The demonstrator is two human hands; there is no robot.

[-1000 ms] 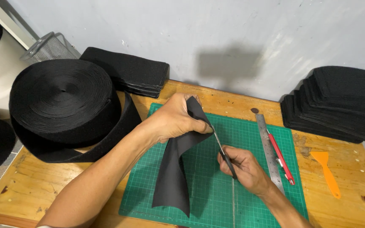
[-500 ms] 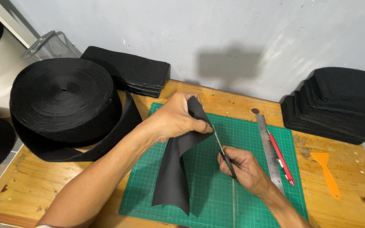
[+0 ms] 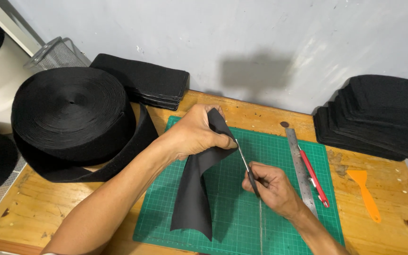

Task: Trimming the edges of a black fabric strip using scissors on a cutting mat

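Black fabric strip (image 3: pixel 195 189) hangs over the green mat (image 3: pixel 279 156), its top edge pinched in the left hand (image 3: pixel 195 133), fingers curled shut. Right hand (image 3: pixel 271 186) is closed around scissors (image 3: pixel 245 166), blades pointing up at the pinched edge. Scissor handles hidden in the fist; blade gap unclear.

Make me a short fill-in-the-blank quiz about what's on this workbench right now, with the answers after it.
1. The left hand holds up a piece of black fabric over the ____ cutting mat.
2. The right hand grips a pair of ____ whose blades meet the fabric's edge.
3. Beside the red utility knife lies a long metal ____.
4. The scraper near the table's right edge is coloured ____.

Missing words: green; scissors; ruler; orange
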